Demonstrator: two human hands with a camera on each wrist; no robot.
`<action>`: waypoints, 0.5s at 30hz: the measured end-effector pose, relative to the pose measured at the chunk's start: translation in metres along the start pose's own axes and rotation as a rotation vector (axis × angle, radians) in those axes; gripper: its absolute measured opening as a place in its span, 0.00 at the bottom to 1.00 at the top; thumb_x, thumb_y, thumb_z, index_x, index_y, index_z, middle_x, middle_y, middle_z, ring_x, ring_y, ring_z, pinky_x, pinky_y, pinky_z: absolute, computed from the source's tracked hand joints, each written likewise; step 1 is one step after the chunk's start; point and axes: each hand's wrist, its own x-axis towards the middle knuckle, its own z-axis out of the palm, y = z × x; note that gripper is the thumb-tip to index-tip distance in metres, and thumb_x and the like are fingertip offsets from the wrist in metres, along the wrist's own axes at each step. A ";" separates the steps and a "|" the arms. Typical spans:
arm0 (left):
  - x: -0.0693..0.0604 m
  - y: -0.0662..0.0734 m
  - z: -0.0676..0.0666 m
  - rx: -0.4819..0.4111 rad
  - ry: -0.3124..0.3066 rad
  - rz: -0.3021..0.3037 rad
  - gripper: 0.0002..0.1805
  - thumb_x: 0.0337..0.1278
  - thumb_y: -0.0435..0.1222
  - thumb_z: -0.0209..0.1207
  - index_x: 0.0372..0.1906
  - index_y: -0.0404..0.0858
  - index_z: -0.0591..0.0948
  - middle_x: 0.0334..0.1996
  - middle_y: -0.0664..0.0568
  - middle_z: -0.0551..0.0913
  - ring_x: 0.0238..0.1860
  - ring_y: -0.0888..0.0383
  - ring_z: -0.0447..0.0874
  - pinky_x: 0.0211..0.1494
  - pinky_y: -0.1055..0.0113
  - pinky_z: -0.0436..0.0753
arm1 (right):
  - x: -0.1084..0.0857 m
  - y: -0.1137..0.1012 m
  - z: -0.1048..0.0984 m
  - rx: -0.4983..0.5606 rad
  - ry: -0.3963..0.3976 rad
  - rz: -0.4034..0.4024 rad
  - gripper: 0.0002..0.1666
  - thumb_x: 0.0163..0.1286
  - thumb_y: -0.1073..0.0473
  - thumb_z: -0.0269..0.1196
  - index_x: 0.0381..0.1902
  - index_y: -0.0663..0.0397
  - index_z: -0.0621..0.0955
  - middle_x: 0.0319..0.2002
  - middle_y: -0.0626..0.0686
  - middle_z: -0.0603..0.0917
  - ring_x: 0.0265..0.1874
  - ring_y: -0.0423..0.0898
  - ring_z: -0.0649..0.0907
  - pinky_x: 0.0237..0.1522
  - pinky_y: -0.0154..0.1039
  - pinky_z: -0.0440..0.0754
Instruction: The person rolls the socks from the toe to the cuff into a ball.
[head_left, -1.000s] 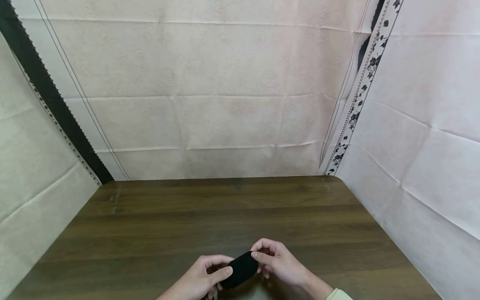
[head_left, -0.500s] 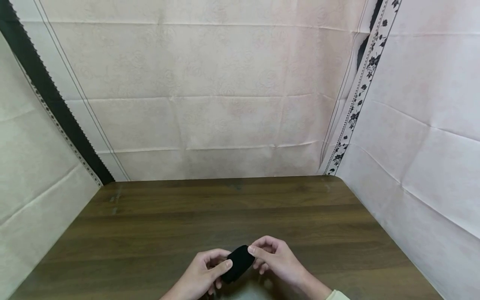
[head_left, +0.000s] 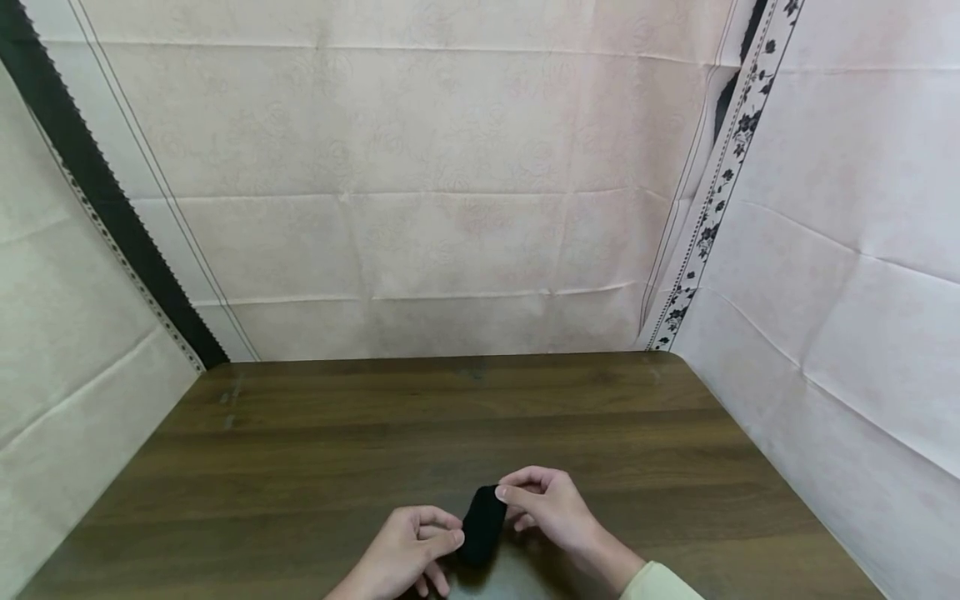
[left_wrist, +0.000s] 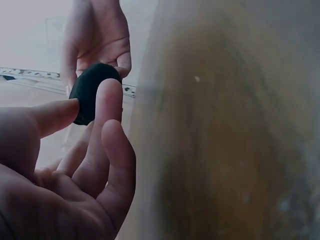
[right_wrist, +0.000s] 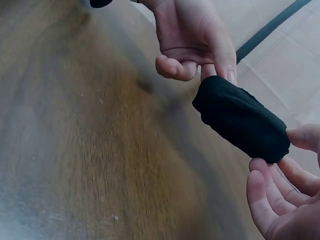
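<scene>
A small black bundle of rolled, ribbed fabric [head_left: 482, 527] is held between both hands over the front of the table; its kind cannot be told. My left hand [head_left: 412, 546] pinches its lower left side between thumb and fingers. At its upper right end, my right hand [head_left: 547, 510] pinches the edge with thumb and forefinger. Seen from the left wrist, the bundle [left_wrist: 92, 92] shows a rounded end beside the left fingertips. From the right wrist, the bundle [right_wrist: 242, 117] stretches lengthwise from one hand to the other, clear of the tabletop.
The brown wood-grain table [head_left: 420, 433] spreads out beyond the hands. Pale creased cloth [head_left: 450, 200] hangs behind it, with more cloth [head_left: 862, 292] along the right side. A dark strip [head_left: 112, 183] runs down the left corner.
The bundle has turned from slanted to nearly lengthwise, its far end swinging away from me. The right hand has risen slightly in the head view, and both hands still hold the bundle.
</scene>
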 end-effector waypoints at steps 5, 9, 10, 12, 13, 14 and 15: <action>0.007 -0.003 -0.001 0.066 0.004 0.003 0.13 0.64 0.41 0.66 0.43 0.35 0.84 0.25 0.45 0.88 0.16 0.57 0.83 0.16 0.71 0.73 | 0.010 0.003 0.003 -0.073 -0.001 -0.006 0.14 0.69 0.58 0.67 0.44 0.66 0.84 0.32 0.53 0.87 0.30 0.48 0.86 0.31 0.39 0.82; 0.012 -0.004 -0.003 0.101 0.014 0.000 0.10 0.62 0.40 0.68 0.39 0.36 0.85 0.27 0.48 0.88 0.14 0.58 0.81 0.14 0.71 0.71 | 0.018 0.005 0.005 -0.126 0.002 -0.026 0.13 0.69 0.59 0.67 0.43 0.65 0.84 0.31 0.52 0.86 0.30 0.47 0.85 0.30 0.40 0.82; 0.014 -0.004 -0.003 0.109 0.014 0.002 0.10 0.62 0.40 0.68 0.38 0.36 0.85 0.27 0.48 0.88 0.14 0.59 0.80 0.14 0.72 0.70 | 0.020 0.006 0.006 -0.142 0.000 -0.033 0.12 0.70 0.59 0.67 0.43 0.65 0.85 0.31 0.52 0.86 0.29 0.47 0.84 0.30 0.40 0.82; 0.016 -0.004 -0.004 0.121 0.014 0.009 0.08 0.62 0.39 0.68 0.36 0.37 0.85 0.28 0.49 0.88 0.12 0.60 0.79 0.13 0.72 0.68 | 0.023 0.008 0.007 -0.175 -0.006 -0.045 0.12 0.70 0.59 0.66 0.42 0.64 0.85 0.30 0.51 0.86 0.29 0.47 0.84 0.29 0.41 0.82; 0.016 -0.003 -0.004 0.126 0.011 0.014 0.07 0.62 0.38 0.68 0.35 0.37 0.85 0.28 0.50 0.88 0.12 0.61 0.78 0.13 0.72 0.67 | 0.024 0.009 0.007 -0.190 -0.009 -0.051 0.11 0.70 0.59 0.66 0.42 0.64 0.85 0.30 0.51 0.85 0.29 0.48 0.83 0.29 0.41 0.82; 0.017 -0.003 -0.003 0.126 0.008 0.020 0.07 0.62 0.37 0.67 0.33 0.37 0.85 0.27 0.49 0.88 0.11 0.62 0.77 0.13 0.73 0.67 | 0.025 0.009 0.007 -0.204 -0.010 -0.056 0.11 0.70 0.60 0.66 0.42 0.64 0.85 0.29 0.51 0.85 0.29 0.48 0.83 0.28 0.42 0.82; 0.018 -0.002 -0.003 0.127 0.005 0.031 0.06 0.62 0.36 0.67 0.32 0.37 0.85 0.27 0.49 0.88 0.11 0.62 0.76 0.13 0.73 0.67 | 0.026 0.010 0.008 -0.216 -0.012 -0.058 0.10 0.70 0.60 0.66 0.42 0.63 0.85 0.29 0.51 0.85 0.28 0.47 0.83 0.28 0.42 0.82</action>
